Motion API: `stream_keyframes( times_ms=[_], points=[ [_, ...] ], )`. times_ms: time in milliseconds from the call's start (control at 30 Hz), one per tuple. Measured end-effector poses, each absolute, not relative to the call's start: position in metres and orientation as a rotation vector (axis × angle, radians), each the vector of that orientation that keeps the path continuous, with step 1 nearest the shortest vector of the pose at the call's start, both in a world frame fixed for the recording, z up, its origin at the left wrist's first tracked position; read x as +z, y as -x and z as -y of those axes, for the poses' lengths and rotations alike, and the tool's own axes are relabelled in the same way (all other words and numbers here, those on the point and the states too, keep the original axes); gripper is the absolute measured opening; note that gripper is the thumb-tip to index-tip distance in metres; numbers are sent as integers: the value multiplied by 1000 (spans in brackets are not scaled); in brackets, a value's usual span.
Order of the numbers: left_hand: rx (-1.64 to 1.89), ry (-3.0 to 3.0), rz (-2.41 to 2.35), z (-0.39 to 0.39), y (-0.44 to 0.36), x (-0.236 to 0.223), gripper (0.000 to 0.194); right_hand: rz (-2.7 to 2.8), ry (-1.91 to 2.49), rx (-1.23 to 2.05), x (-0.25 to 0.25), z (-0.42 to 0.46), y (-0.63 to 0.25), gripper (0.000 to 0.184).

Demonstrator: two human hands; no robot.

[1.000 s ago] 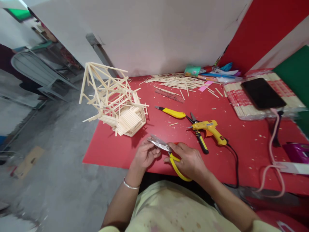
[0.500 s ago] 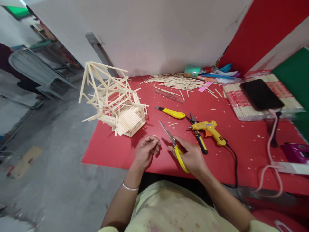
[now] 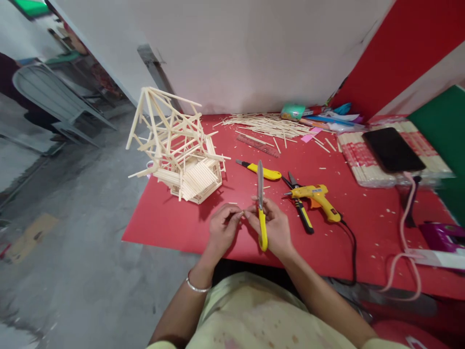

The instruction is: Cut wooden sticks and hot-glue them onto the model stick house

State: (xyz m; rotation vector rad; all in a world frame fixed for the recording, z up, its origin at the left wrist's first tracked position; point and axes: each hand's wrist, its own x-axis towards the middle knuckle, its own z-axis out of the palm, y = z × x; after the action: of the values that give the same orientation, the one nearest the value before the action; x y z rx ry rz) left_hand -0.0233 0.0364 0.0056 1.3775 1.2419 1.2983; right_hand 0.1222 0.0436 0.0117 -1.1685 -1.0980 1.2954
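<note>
My left hand (image 3: pixel 224 227) is closed in a pinch above the front of the red table (image 3: pixel 163 228). Whatever lies between its fingertips is too small to make out. Yellow-handled scissors (image 3: pixel 263 228) are held in my right hand (image 3: pixel 275 227), blades pointing away from me and closed together. The right thumb and fingertips meet those of the left hand. Just beyond my left hand stands a model house frame of thin wooden sticks (image 3: pixel 199 179), with a slatted panel at its front.
A yellow utility knife (image 3: pixel 264 171), a glue gun (image 3: pixel 315 195) and pliers (image 3: pixel 303 215) lie beyond and right of my hands. Farther back are loose sticks (image 3: pixel 269 127) and a ruler (image 3: pixel 257 145). A phone (image 3: pixel 393 149) rests on bagged sticks (image 3: pixel 358 165); its pink cable (image 3: pixel 403 218) trails down.
My right hand has moved left to meet the left fingertips. The scissors have turned upright, their blades now closed and pointing straight away. The view has shifted slightly.
</note>
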Motion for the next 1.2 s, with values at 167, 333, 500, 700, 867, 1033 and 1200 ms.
stream_keyframes(
  times_ms=[167, 333, 500, 700, 867, 1033, 1200],
  points=[
    [1442, -1152, -1317, -29, 11, -7, 11, 998, 1188, 1291, 16, -41, -112, 46],
    [1483, -1096, -1290, -26, 11, -12, 12, 1000, 1193, 1264, 14, -39, -106, 44],
    [1479, -1141, -1314, -27, 16, -10, 11, 1076, 1218, 1247, 14, -39, -106, 42],
    [1500, -1027, -1346, -27, 26, -6, 11, 1297, 1300, 1110, 5, -29, -122, 45],
    [1446, -906, -1460, -30, 55, -12, 15, 1631, 1516, 761, 3, -19, -154, 47],
    [1292, -1345, -1614, -37, 73, -27, 6, 1854, 1558, 646, 1, -21, -168, 46],
    [1011, -1865, -1747, -42, 67, -27, 14, 1900, 1601, 601, -5, -22, -169, 46]
  ],
)
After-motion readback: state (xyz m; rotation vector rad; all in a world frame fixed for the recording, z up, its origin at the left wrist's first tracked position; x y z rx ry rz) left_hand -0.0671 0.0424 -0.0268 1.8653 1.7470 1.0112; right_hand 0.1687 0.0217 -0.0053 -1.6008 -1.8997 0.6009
